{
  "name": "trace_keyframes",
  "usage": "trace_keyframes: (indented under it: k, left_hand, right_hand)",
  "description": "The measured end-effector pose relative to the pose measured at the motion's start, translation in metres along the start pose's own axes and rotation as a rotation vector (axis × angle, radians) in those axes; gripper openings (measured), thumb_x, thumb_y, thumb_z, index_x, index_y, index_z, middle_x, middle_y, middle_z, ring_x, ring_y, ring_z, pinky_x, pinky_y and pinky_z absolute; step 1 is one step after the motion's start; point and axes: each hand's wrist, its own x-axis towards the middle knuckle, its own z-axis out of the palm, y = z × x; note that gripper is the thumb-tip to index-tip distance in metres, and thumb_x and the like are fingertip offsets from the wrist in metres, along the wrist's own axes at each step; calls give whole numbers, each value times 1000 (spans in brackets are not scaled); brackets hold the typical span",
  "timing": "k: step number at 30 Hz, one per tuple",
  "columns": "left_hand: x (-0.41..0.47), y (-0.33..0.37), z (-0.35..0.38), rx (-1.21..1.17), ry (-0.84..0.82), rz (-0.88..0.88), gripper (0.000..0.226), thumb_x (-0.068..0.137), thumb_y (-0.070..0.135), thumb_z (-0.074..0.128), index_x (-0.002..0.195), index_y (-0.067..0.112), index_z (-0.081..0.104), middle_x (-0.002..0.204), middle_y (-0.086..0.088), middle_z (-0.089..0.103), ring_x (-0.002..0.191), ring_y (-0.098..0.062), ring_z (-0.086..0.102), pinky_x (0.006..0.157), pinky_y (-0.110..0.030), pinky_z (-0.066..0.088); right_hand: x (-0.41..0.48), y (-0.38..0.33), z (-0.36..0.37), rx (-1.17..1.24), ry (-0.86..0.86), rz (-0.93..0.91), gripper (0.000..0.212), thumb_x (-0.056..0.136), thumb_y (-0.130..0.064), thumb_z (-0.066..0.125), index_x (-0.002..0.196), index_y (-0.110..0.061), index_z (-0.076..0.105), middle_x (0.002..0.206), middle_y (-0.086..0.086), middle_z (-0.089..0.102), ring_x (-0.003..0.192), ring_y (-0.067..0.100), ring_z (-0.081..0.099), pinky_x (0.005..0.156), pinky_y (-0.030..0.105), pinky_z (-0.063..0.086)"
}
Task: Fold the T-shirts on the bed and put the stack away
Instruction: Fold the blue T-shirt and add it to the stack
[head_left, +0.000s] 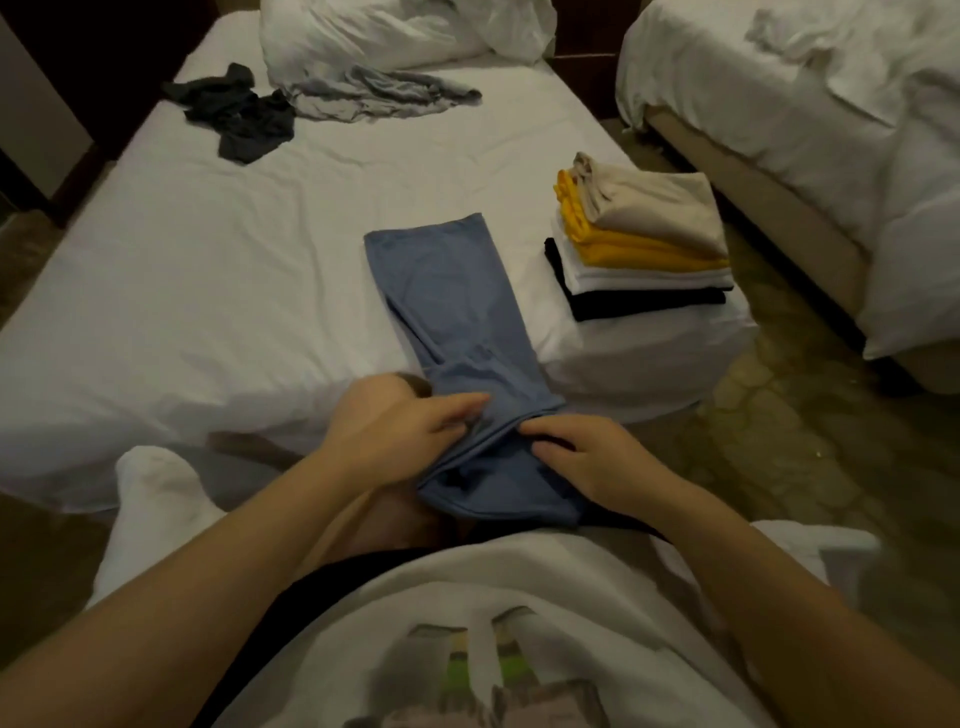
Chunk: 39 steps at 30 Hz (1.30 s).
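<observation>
Blue T-shirt (457, 312), soft knit folded into one long strip, lies across the white bed (208, 270). Its near end overhangs the edge, pinched by the curled fingers of the left hand (395, 431) and right hand (587, 467). Just beside it sits one folded stack (644, 244) in beige, yellow, white and black layers. Two crumpled garments, dark grey (234, 119) and light grey (379, 93), lie farther up.

Blue T-shirt (457, 312), white bed sheet (208, 270), beige-yellow-white-black stack (644, 244), dark grey shirt (239, 111)

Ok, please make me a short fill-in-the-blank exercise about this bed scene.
1. The left hand and right hand hold a T-shirt coloured ___.
2. In the folded stack, the top shirt is ___.
3. Its bottom shirt is ___.
4. The bed's sheet is ___.
Missing: blue, beige, black, white.
</observation>
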Motion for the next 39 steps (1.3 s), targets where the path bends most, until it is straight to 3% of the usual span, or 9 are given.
trace_keyframes:
  k: [5, 8, 12, 17, 24, 29, 33, 36, 39]
  left_hand:
    - [-11, -7, 1, 10, -104, 128, 57, 83, 27, 41, 128, 61, 38, 99, 6, 69, 82, -21, 58, 70, -30, 47]
    - [-21, -1, 1, -29, -84, 229, 56, 78, 11, 61, 129, 32, 55, 118, 2, 65, 97, -15, 61, 87, -12, 37]
    - [-20, -4, 4, 123, 5, 304, 40, 72, 18, 65, 109, 30, 66, 109, 7, 66, 80, -15, 63, 70, -25, 45]
    - [-19, 2, -5, 222, -35, 365, 19, 62, 26, 72, 78, 32, 65, 90, 17, 64, 67, -9, 52, 62, -22, 8]
    - [-13, -19, -11, 91, -147, 401, 8, 73, 26, 66, 80, 29, 65, 89, 12, 64, 76, -15, 57, 68, -24, 42]
    - [-22, -21, 1, 31, -150, 369, 20, 77, 17, 70, 94, 27, 68, 93, 7, 68, 80, -14, 63, 76, -23, 43]
    - [-32, -11, 5, -18, -222, 277, 79, 78, 28, 70, 142, 35, 25, 136, -5, 51, 113, -20, 57, 96, -21, 38]
    - [-36, -7, 0, -30, -289, 297, 87, 77, 65, 48, 137, 57, -15, 154, -4, 23, 132, -22, 39, 106, -25, 24]
    - [-42, 1, 4, 0, -374, 327, 92, 72, 74, 39, 130, 57, -30, 157, 2, 5, 138, -18, 27, 109, -20, 10]
  right_hand:
    - [25, 17, -4, -68, 260, 24, 30, 85, -11, 62, 115, -14, 57, 117, 6, 54, 110, 25, 50, 89, 31, 42]
    - [42, 21, -7, -337, 176, -105, 50, 81, -10, 60, 129, -21, 52, 131, 9, 46, 118, 33, 40, 96, 44, 40]
    - [57, 26, -12, -469, 163, -305, 32, 76, -12, 63, 103, -25, 73, 116, 3, 67, 109, 36, 57, 92, 44, 46]
    - [57, 38, -23, -580, -5, -310, 36, 90, -18, 58, 123, -33, 61, 132, -11, 56, 132, 19, 38, 102, 30, 23]
    - [55, 38, -24, -613, 48, -456, 38, 77, -9, 68, 109, -29, 70, 112, 0, 69, 106, 32, 61, 87, 43, 46]
    - [50, 39, -18, -548, -127, -317, 62, 88, 5, 46, 136, -35, 46, 142, -3, 47, 126, 24, 42, 104, 36, 36]
    - [27, 56, -22, -486, -103, -355, 80, 77, 12, 53, 140, -36, 36, 143, -6, 45, 128, 24, 43, 105, 32, 34]
    - [-5, 66, -22, -352, -157, -286, 72, 88, 1, 52, 136, -46, 25, 141, -26, 31, 131, 13, 36, 108, 23, 27]
    - [-32, 70, -24, -163, -172, -235, 46, 93, -45, 45, 130, -57, 23, 136, -38, 24, 133, 3, 32, 112, 29, 29]
